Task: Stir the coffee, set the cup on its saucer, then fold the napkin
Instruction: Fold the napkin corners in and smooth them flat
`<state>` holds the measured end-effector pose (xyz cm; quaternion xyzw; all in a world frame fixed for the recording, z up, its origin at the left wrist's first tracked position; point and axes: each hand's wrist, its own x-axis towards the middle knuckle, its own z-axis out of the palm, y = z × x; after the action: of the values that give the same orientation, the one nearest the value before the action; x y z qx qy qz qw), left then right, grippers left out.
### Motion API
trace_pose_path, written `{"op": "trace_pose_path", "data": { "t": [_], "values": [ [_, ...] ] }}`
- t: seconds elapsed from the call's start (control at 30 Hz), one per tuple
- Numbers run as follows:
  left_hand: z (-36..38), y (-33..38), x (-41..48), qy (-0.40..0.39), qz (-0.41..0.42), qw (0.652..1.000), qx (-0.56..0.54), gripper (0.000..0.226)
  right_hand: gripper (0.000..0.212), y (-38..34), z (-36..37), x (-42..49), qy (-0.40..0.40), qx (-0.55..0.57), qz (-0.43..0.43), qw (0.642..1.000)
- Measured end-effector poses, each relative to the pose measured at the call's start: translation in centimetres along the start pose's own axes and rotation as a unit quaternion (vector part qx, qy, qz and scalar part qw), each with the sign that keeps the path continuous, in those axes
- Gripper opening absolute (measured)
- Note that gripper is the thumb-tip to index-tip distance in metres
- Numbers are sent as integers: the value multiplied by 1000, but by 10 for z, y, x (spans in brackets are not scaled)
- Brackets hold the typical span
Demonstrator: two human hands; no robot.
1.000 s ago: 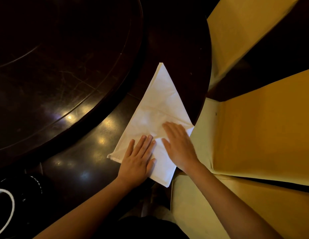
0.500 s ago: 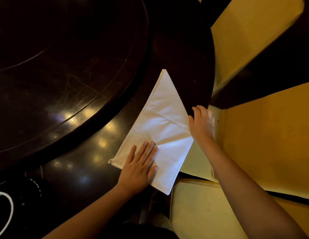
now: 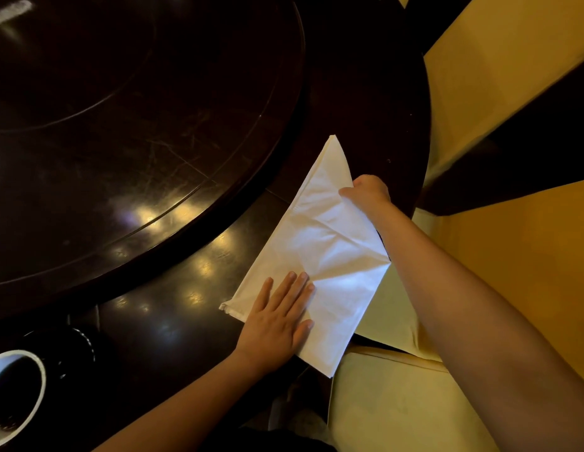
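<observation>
A white cloth napkin [image 3: 323, 236], folded into a long pointed shape, is laid on the dark polished wooden table [image 3: 153, 305] at its near edge, with the tip pointed away from the person. Its near part is pressed down by the left hand [image 3: 277, 321], which is laid flat with straight fingers [image 3: 294, 288] slightly fanned. The napkin's right edge, further up, is pinched by the right hand [image 3: 369, 194], whose fingers are curled round the cloth; the fabric is puckered there. A white-rimmed cup of dark coffee [image 3: 39, 373] is seen well apart at the lower left. Yellow fabric-covered chairs [image 3: 398, 402] are seen beside the table.

Half a second earlier the right hand was held off the cloth at the table's rim, beside the napkin's right corner; it has since been moved up along the edge. The left hand has been kept in place.
</observation>
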<state>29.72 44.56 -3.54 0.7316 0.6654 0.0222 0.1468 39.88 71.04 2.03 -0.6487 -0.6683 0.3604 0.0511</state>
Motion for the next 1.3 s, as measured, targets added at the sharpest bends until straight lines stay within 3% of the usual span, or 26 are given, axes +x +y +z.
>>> {"op": "trace_pose_path", "data": {
  "t": [0.1,0.17,0.27,0.33,0.4,0.5,0.53,0.57,0.63,0.73,0.87,1.07,1.17,1.3],
  "values": [
    [1,0,0,-2,4,1000,-3,56,23,-5,15,-8,54,50,-46,996],
    [0,0,1,2,4,1000,-9,57,25,-8,24,-21,78,83,-96,989],
    [-8,-5,-1,77,4,980,-185,54,25,-5,39,-46,103,53,-164,980],
    [-25,-7,0,133,-67,914,-377,57,17,3,51,-64,121,-14,-204,971],
    [-44,-10,8,201,-207,816,-501,59,20,13,62,-83,117,-47,-258,958],
    [-65,-24,24,227,-369,590,-681,50,22,34,75,-104,100,-57,-339,934],
    [-68,-29,26,214,-391,548,-708,52,24,41,78,-108,93,-61,-354,929],
    [-72,-33,26,194,-403,534,-717,61,26,48,80,-111,88,-67,-365,924],
    [-76,-39,24,155,-414,549,-709,68,26,57,83,-114,89,-87,-379,917],
    [-79,-43,22,154,-432,599,-656,40,25,62,81,-115,84,-103,-380,915],
    [-76,-51,16,149,-454,651,-590,36,24,75,62,-114,96,-87,-345,930],
    [-74,-51,0,118,-409,777,-463,34,22,104,14,-102,119,-83,-194,970],
    [-72,-53,-6,99,-380,843,-367,35,17,111,7,-97,89,-89,-186,974],
    [-74,-54,-6,92,-374,844,-374,33,15,109,6,-97,75,-63,-185,978]
  ]
}}
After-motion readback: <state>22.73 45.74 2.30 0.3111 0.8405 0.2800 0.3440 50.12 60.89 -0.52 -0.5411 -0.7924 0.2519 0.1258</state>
